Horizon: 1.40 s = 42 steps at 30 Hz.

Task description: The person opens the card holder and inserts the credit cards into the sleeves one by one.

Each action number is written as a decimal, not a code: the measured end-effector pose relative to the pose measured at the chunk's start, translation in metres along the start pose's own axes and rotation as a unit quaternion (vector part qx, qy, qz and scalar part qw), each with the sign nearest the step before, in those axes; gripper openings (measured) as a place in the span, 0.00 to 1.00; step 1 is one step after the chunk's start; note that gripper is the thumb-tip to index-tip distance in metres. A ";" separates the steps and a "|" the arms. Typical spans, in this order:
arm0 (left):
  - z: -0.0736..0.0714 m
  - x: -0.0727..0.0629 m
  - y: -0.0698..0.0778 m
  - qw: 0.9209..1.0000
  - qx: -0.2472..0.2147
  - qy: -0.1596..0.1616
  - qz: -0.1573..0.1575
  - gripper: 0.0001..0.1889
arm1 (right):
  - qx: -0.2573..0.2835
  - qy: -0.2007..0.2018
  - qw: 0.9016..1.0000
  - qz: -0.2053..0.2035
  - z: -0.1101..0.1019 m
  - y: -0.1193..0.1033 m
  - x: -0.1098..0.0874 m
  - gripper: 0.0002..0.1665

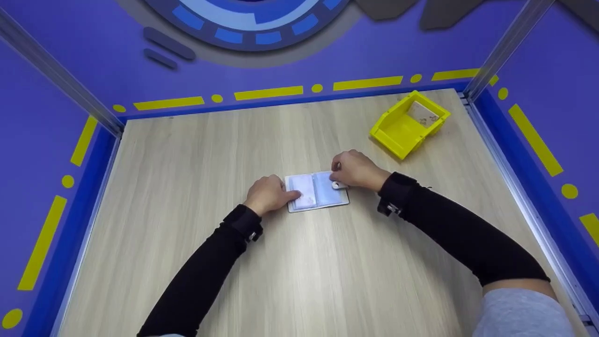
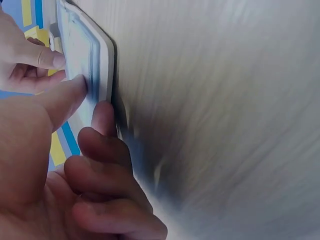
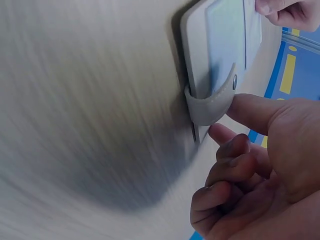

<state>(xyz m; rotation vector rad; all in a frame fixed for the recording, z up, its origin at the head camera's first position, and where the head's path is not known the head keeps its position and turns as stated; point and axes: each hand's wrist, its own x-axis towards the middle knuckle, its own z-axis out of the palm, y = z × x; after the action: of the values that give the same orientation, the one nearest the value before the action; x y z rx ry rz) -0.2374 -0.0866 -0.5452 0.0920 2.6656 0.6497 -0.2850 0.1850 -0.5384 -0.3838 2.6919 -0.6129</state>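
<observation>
While the card holder (image 1: 318,192) is lying open on the worktop (image 1: 187,210) in the head view, the left hand (image 1: 266,193) is gripping its left side and the right hand (image 1: 353,169) is pinching its right side beside the snap strap (image 1: 340,186), a yellow bin (image 1: 402,133) standing beyond. In the left wrist view, the thumb is pressing the left page (image 2: 80,55) while a fingertip is bracing the edge. In the right wrist view, thumb and index fingers are closing narrowly at the edge, the strap curving over the border.
</observation>
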 end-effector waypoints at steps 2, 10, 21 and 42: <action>-0.001 0.000 0.000 1.000 0.001 0.001 0.000 0.33 | -0.004 0.000 1.000 0.000 0.001 -0.001 0.000 0.13; 0.000 -0.001 0.001 1.000 -0.004 -0.003 -0.002 0.31 | -0.023 0.011 1.000 0.010 0.002 -0.007 -0.001 0.11; 0.004 0.000 -0.001 1.000 -0.014 0.003 0.007 0.33 | 0.000 0.016 1.000 -0.019 0.002 -0.004 -0.002 0.06; 0.002 -0.003 -0.002 1.000 -0.010 0.010 0.017 0.32 | 0.052 -0.039 0.998 0.011 -0.011 -0.013 -0.004 0.11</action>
<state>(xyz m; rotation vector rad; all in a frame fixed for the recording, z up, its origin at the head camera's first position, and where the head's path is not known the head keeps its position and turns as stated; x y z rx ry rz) -0.2340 -0.0879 -0.5473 0.1250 2.6819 0.6925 -0.2839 0.1793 -0.5222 -0.3432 2.5743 -0.7141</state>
